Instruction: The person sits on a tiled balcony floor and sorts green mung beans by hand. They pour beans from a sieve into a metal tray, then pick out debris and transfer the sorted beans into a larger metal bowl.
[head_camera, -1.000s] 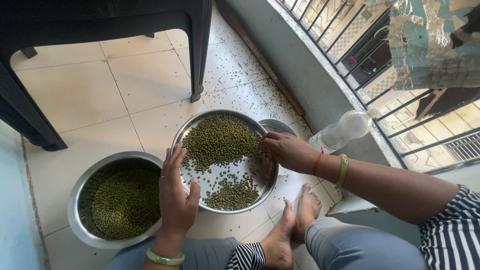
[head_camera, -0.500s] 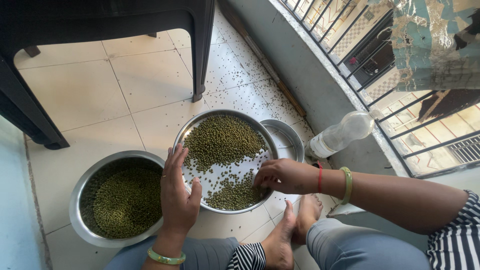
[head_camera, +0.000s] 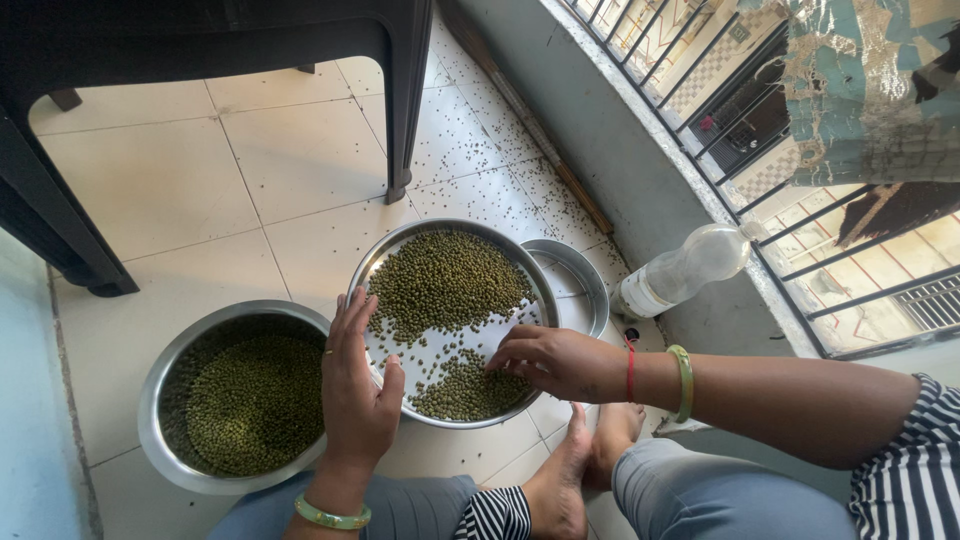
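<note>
A round steel plate (head_camera: 388, 250) on the tiled floor holds green mung beans in two heaps: a large far heap (head_camera: 445, 280) and a smaller near heap (head_camera: 462, 392). My left hand (head_camera: 352, 395) rests flat on the plate's left rim, fingers together and pointing away. My right hand (head_camera: 555, 362) lies over the plate's near right side, its fingertips touching the beans of the near heap. Left of the plate stands a steel bowl (head_camera: 160, 375) full of green beans (head_camera: 252, 400).
A smaller steel dish (head_camera: 580, 275) peeks out behind the plate's right edge. A clear plastic bottle (head_camera: 685, 268) lies by the wall under a window grille. A dark table leg (head_camera: 400, 100) stands beyond the plate. Loose beans dot the tiles. My bare feet (head_camera: 585, 465) sit below the plate.
My right hand came from the plate's far right rim down to the near heap, uncovering the small dish. The left hand has stayed on the rim.
</note>
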